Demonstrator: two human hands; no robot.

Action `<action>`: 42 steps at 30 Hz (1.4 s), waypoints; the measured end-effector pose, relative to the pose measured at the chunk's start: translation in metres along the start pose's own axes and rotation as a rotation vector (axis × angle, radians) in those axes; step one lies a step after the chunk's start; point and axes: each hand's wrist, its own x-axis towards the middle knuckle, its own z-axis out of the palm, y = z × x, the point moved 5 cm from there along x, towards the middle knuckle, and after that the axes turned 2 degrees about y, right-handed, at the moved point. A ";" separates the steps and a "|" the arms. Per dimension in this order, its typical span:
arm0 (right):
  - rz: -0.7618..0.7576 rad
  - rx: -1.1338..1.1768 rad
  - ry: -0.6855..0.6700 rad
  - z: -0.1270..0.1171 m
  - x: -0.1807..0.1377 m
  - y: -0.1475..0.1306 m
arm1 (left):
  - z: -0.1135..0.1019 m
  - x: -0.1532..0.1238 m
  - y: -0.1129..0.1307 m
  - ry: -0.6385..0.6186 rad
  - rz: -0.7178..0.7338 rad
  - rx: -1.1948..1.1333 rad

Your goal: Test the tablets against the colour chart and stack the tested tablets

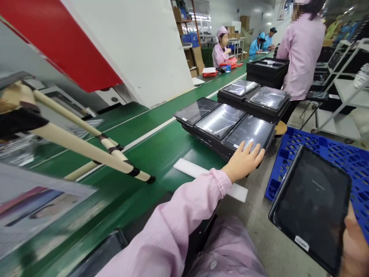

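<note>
My left hand reaches out in a pink sleeve and lies flat, fingers spread, on the near edge of a black tray that holds three bagged tablets. My right hand shows only at the lower right corner, gripping a dark tablet by its lower edge, screen up and tilted. The tray sits on a stack of trays at the edge of the green conveyor belt.
A white foam strip lies on the belt edge. More stacked trays stand beyond, beside a standing person in pink. A blue plastic pallet lies on the floor at right. Tan poles cross the belt at left.
</note>
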 end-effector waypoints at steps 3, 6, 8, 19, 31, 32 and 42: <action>0.105 0.091 0.038 0.008 0.005 0.004 | -0.024 0.005 -0.017 0.039 -0.015 -0.024; 0.120 0.117 -0.021 0.031 0.017 0.001 | -0.060 0.018 -0.048 0.105 -0.077 -0.113; 0.080 0.133 -0.061 0.056 0.027 -0.006 | -0.083 0.028 -0.073 0.166 -0.116 -0.174; 0.075 0.269 -0.194 0.184 0.110 0.012 | -0.154 0.049 -0.159 0.334 -0.286 -0.303; 0.094 0.280 -0.202 0.213 0.123 0.039 | -0.144 0.054 -0.151 0.415 -0.227 -0.254; 0.096 0.286 -0.203 0.219 0.121 0.041 | -0.143 0.055 -0.150 0.412 -0.225 -0.247; 0.094 0.306 -0.167 0.238 0.107 0.051 | -0.138 0.059 -0.164 0.388 -0.270 -0.405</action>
